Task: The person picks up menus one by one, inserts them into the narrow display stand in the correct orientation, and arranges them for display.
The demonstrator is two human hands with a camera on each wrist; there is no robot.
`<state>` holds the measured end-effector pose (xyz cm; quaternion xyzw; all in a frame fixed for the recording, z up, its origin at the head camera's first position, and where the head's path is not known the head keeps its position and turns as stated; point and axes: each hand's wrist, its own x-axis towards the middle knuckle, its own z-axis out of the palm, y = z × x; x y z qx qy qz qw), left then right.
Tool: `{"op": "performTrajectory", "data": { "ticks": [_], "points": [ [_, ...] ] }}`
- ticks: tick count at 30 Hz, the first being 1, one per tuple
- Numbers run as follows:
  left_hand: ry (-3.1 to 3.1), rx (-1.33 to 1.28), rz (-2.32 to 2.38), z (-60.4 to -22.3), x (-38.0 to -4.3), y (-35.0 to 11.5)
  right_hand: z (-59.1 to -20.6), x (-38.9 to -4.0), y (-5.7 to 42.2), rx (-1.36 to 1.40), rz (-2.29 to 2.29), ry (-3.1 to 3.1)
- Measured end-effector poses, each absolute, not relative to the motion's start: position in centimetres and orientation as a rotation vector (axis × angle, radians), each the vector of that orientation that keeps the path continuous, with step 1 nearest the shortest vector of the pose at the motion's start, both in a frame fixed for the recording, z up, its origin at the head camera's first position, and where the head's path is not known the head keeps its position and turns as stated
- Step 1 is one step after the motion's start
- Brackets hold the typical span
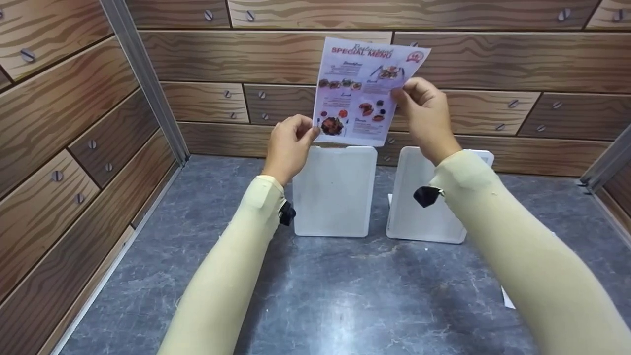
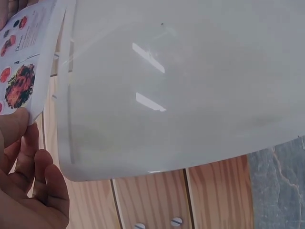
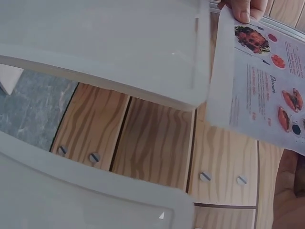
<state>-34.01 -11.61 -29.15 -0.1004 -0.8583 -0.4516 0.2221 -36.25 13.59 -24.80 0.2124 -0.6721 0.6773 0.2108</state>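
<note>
A printed menu sheet [image 1: 365,98] is held up above the top edge of the left white sign holder [image 1: 335,192]. My left hand [image 1: 291,148] pinches its lower left corner between thumb and fingers, also seen in the left wrist view, where the left hand [image 2: 28,176] is close to the holder's corner. With thumb and forefinger my right hand [image 1: 428,116] pinches the sheet's right edge, higher up. In the right wrist view, the sheet's bottom edge is beside the top of the left holder; whether they touch I cannot tell.
A second white sign holder [image 1: 419,197] stands to the right, partly behind my right forearm. Both stand on a grey marbled table [image 1: 315,291]. A wood-patterned wall [image 1: 207,103] rises behind. A small white piece [image 1: 507,298] shows beside my right sleeve.
</note>
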Motion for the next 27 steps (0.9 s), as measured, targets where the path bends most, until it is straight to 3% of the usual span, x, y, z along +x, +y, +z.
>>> {"op": "performTrajectory", "data": {
  "ticks": [27],
  "points": [
    [-2.365, -0.307, -1.22, -29.9, -34.3, -11.4, -25.5, -36.8, 13.9, 0.608, 1.856, -1.867]
  ]
}}
